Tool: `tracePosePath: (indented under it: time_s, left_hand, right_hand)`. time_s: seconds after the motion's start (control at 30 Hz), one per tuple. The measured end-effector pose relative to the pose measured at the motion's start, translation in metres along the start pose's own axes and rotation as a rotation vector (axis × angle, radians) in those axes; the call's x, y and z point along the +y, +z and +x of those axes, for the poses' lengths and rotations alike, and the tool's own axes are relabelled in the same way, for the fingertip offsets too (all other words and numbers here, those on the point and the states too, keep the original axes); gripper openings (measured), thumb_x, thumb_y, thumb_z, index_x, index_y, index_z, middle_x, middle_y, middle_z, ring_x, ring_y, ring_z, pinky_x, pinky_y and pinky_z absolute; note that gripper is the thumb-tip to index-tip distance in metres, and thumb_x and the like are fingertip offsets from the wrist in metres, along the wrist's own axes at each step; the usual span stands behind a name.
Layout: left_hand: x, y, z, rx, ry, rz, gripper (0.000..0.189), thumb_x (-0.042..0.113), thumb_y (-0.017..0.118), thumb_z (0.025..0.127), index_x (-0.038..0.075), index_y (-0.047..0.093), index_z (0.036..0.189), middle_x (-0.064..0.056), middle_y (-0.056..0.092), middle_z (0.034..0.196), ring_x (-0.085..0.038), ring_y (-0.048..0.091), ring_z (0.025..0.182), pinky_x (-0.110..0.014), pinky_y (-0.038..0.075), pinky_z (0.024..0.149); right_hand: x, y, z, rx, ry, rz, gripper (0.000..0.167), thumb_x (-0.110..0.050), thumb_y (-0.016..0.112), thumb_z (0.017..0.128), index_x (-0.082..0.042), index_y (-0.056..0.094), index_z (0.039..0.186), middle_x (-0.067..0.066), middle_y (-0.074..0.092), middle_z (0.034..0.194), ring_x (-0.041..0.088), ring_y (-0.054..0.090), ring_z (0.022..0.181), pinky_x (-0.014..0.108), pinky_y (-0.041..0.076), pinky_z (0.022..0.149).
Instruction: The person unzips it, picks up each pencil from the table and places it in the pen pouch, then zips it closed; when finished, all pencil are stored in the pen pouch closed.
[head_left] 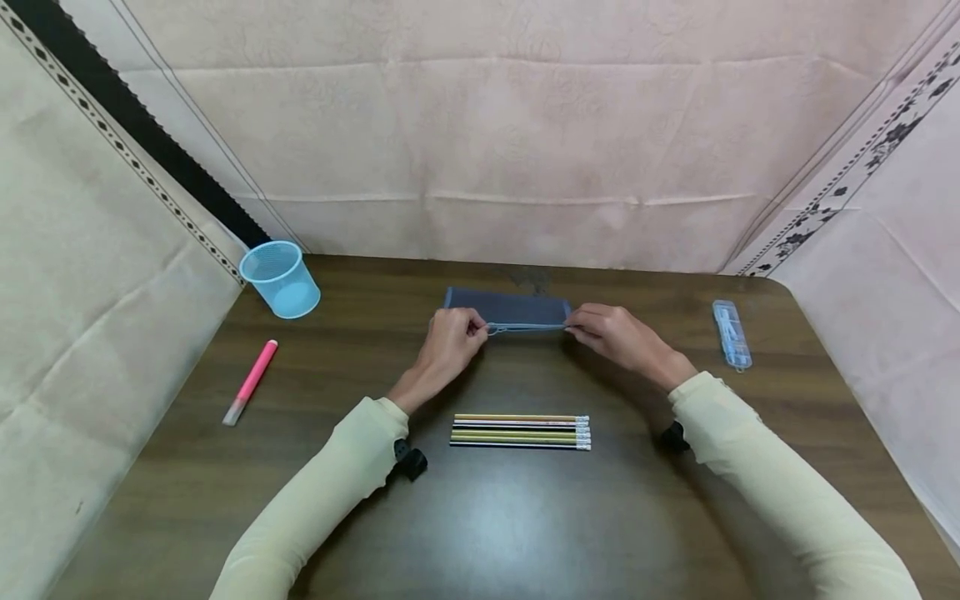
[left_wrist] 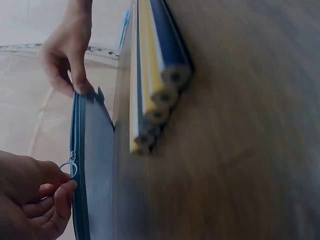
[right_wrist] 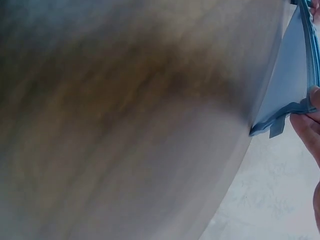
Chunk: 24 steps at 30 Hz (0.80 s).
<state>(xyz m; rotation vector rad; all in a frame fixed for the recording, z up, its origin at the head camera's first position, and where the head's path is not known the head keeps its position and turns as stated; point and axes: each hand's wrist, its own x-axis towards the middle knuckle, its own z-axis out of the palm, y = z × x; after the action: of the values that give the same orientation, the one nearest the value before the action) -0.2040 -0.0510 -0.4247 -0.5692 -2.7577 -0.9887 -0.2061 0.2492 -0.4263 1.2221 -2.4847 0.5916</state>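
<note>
One pouch (head_left: 510, 305), at least five pencils (head_left: 519, 434)
Left grip (head_left: 450, 337) is pinching the zip ring (left_wrist: 76, 169), right grip (head_left: 615, 333) the opposite end; both arms (head_left: 322, 492) are converging, the pouch resting beyond the pencils.

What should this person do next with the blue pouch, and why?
Perhaps the left hand should draw the ring pull along the zip of the blue pouch: it pinches that pull, while the right hand pinches the pouch's right end, which should keep the edge steady.
</note>
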Motion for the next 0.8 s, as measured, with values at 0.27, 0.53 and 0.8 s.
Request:
tracePosePath:
  time_s: [0.27, 0.53, 0.8]
  left_hand:
    - [-0.017, -0.009, -0.005, 0.016, -0.02, 0.01, 0.01, 0.005, 0.068, 0.092, 0.001, 0.076, 0.089, -0.01, 0.075, 0.083, -0.013, 0.064, 0.069, -0.028, 0.056, 0.066]
    - [-0.034, -0.021, -0.006, 0.011, -0.069, 0.029, 0.01, 0.005, 0.067, 0.092, 0.001, 0.076, 0.088, -0.01, 0.073, 0.079, -0.015, 0.059, 0.066, -0.024, 0.048, 0.06]
    - [-0.045, -0.033, -0.008, 0.042, -0.111, 0.049, 0.012, 0.006, 0.064, 0.093, 0.0, 0.075, 0.089, -0.011, 0.073, 0.082, -0.018, 0.063, 0.069, -0.028, 0.051, 0.062]
  right_hand:
    - [0.006, -0.006, -0.013, 0.014, 0.026, -0.004, 0.023, 0.008, 0.077, 0.082, 0.0, 0.075, 0.103, 0.008, 0.074, 0.099, 0.018, 0.073, 0.087, 0.035, 0.061, 0.072]
    - [0.015, -0.013, -0.022, 0.015, 0.041, -0.009, 0.023, 0.009, 0.077, 0.081, 0.001, 0.075, 0.103, 0.009, 0.074, 0.099, 0.02, 0.073, 0.088, 0.037, 0.061, 0.073]
    - [0.019, -0.017, -0.023, -0.02, 0.038, 0.022, 0.025, 0.008, 0.077, 0.082, -0.001, 0.075, 0.105, 0.008, 0.074, 0.101, 0.019, 0.073, 0.09, 0.037, 0.061, 0.074]
